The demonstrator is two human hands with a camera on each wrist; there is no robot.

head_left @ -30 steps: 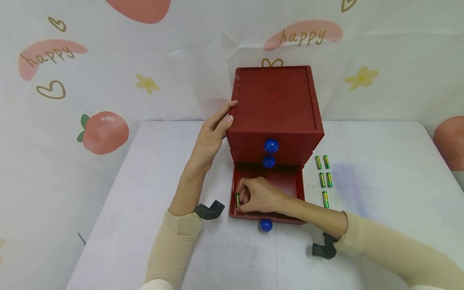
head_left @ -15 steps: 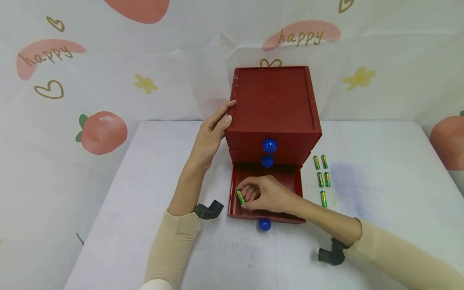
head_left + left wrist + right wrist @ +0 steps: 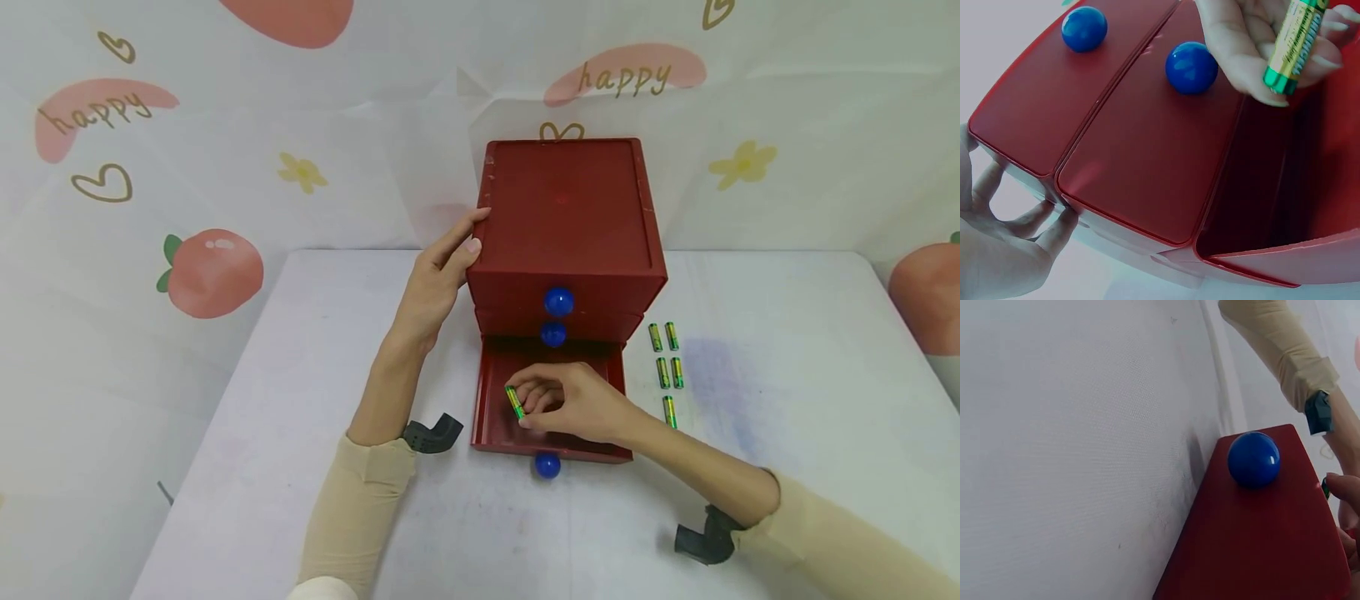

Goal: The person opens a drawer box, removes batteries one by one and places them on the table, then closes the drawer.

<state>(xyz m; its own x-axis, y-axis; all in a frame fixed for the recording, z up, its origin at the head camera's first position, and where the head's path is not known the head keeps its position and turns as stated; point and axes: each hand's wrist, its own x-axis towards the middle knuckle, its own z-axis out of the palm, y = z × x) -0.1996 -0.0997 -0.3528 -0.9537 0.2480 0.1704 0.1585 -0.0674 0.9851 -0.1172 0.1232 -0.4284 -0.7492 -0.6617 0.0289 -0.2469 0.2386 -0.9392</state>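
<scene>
A red drawer cabinet point(image 3: 570, 208) with blue ball knobs stands at the back of the table. Its bottom drawer point(image 3: 491, 429) is pulled out; the upper two are closed. Over that drawer my right hand point(image 3: 577, 404) pinches a green and yellow battery point(image 3: 514, 402) between thumb and forefinger, tilted. In the left wrist view the same battery point(image 3: 1296, 47) shows its printed label. My left hand point(image 3: 431, 287) rests against the cabinet's left side, its fingers extended along the wall. The right wrist view shows mainly the drawer front with its blue knob point(image 3: 1254, 459).
Several matching batteries point(image 3: 663, 372) lie in short rows on the white table point(image 3: 337, 333), right of the cabinet. Behind hangs a white cloth point(image 3: 390, 100) printed with fruit and hearts. Dark wrist mounts point(image 3: 433, 433) stick out from both forearms.
My right hand has lifted the battery from the drawer's left side and carried it rightward toward the drawer's middle. My left hand stays on the cabinet.
</scene>
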